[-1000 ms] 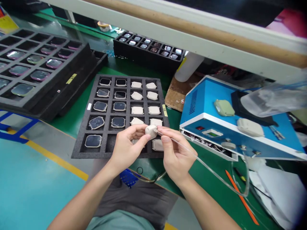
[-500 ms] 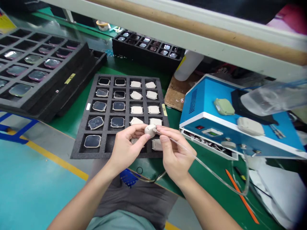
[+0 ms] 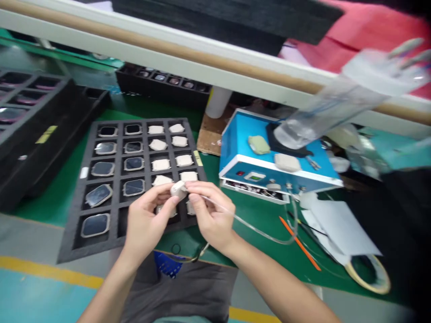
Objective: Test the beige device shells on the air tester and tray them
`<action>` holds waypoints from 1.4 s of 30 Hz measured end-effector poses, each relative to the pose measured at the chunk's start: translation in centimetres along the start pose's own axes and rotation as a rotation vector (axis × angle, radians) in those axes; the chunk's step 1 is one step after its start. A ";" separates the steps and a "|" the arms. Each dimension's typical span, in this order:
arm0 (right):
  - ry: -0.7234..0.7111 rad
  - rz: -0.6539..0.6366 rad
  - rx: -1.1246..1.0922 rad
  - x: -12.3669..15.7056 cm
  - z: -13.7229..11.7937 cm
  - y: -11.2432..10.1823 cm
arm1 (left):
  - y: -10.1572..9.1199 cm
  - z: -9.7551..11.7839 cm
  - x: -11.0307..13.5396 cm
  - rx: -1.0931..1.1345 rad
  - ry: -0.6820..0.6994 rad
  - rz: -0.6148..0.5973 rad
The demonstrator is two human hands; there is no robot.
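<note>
Left hand (image 3: 146, 222) pinches a small rounded cream plastic casing (image 3: 178, 189) between thumb and fingertips, held just above the near edge of a black foam grid tray (image 3: 72, 233). Right hand (image 3: 208, 215) pinches the end of a thin clear flexible tube (image 3: 256, 229) against the casing's side.

Tray compartments square: left two columns hold dark glossy screens with pale rims, right two columns hold matte cream casings. Small white label and yellow label on the tray's edges; writing too small to read.

The tube curves across the green matte worktop (image 3: 256, 215) to a blue-and-white metal box unit (image 3: 269, 154) with a green display. Orange stick (image 3: 299, 244) and white paper (image 3: 340, 229) lie beside. Floor teal with a yellow stripe.
</note>
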State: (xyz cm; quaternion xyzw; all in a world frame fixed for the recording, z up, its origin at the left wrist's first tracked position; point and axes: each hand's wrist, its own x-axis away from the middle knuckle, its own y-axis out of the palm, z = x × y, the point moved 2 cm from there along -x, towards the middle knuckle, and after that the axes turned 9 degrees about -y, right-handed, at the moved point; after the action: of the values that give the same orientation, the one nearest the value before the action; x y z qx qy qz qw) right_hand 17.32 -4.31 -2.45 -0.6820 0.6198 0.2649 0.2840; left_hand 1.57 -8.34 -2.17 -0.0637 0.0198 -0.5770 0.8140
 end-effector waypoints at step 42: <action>0.006 -0.003 -0.027 -0.5 0.0 0.2 | 0.0 0.8 -0.2 -0.021 -0.006 0.008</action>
State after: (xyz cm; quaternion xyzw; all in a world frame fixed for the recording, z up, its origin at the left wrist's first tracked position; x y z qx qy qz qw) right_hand 17.08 -4.02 -2.12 -0.6876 0.6158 0.2707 0.2732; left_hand 1.54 -8.09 -1.36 -0.0740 0.0239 -0.5734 0.8156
